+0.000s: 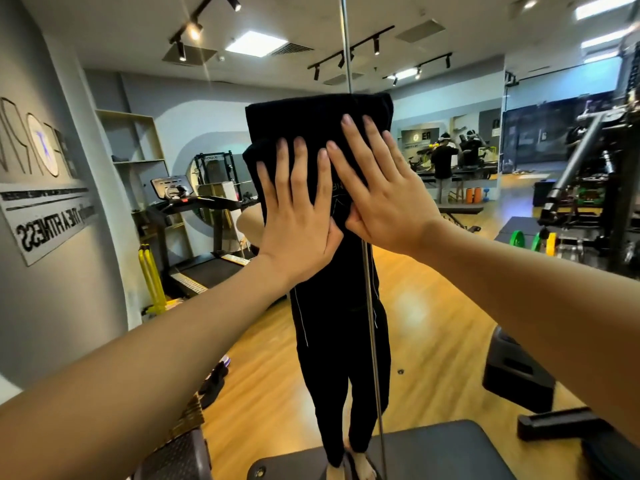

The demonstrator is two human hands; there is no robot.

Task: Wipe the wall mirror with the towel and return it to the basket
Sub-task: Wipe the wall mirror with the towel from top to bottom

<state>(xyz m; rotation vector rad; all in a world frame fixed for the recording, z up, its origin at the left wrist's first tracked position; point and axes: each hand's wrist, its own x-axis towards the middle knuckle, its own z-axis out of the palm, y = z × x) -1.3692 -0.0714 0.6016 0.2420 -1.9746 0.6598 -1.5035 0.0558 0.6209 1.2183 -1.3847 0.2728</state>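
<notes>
Wiping step: L hand [298,216] & R hand [377,192], fingers flat, spread, pressing black towel [311,123] on mirror [104,289] at seam; next probably sweeping sideways w/ steady pressure; basket unseen.

We reach both bare forearms forward and upward, elbows low, wrists bent back so the palms face away from us. Our left hand [294,216] lies flat with fingers straight and slightly fanned, pointing up. Our right hand [377,192] is just beside it, also flat and open, its fingers tilted toward the left. The two thumbs meet at their tips between the palms. Neither hand is curled into a grasp.
</notes>
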